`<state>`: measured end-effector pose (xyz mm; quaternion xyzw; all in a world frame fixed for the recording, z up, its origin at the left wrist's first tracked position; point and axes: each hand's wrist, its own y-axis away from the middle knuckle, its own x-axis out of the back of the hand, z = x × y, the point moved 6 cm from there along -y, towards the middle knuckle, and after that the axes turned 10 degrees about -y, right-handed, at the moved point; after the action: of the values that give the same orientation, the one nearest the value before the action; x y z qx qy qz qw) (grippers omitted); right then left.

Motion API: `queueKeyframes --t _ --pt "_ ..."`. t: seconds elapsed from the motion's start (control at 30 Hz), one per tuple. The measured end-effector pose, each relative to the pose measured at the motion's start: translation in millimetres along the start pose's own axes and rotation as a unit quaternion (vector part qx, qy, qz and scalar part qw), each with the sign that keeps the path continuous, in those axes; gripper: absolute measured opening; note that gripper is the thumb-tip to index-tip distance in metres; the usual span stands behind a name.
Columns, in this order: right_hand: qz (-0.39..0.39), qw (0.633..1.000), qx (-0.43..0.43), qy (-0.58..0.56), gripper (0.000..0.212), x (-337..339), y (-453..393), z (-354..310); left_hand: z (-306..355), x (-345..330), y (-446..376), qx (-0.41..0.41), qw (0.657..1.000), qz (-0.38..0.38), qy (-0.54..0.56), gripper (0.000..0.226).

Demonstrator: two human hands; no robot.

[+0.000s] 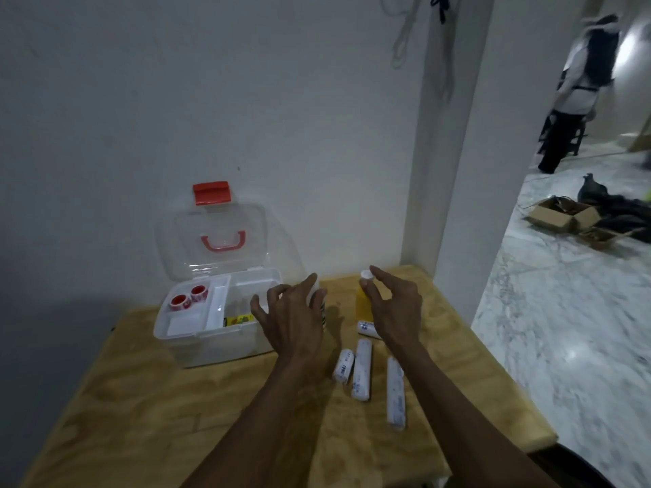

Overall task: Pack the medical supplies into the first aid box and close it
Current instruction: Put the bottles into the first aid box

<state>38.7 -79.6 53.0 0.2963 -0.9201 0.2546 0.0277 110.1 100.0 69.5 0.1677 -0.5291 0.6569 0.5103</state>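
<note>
While three wrapped bandage rolls (363, 375) lie nearest on the wooden table (141, 399), the left hand (292, 318) curls loosely around a white bottle (321, 304), not clearly gripping. Right hand (394, 308), fingers spread, hovers at the yellow bottle (363, 304). Further back, the first aid box (215, 318) sits open, two red tape rolls (188, 297) inside.

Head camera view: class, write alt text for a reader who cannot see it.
Two bare hands reach over a wooden table: the left hand at a white container, the right hand at a yellow bottle. The open first aid box holds two red tape rolls; wrapped bandage rolls lie unpacked.
</note>
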Motion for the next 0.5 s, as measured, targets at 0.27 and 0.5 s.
queueKeyframes --t 0.27,0.5 --pt "0.046 0.991 0.088 0.086 0.027 -7.9 3.4 1.2 -0.3 -12.9 -3.8 -0.034 0.995 0.084 -0.029 0.020" --pt "0.057 0.980 0.152 0.116 0.024 -6.4 3.2 -5.7 2.4 -12.5 -3.3 -0.043 0.991 0.124 -0.010 0.015"
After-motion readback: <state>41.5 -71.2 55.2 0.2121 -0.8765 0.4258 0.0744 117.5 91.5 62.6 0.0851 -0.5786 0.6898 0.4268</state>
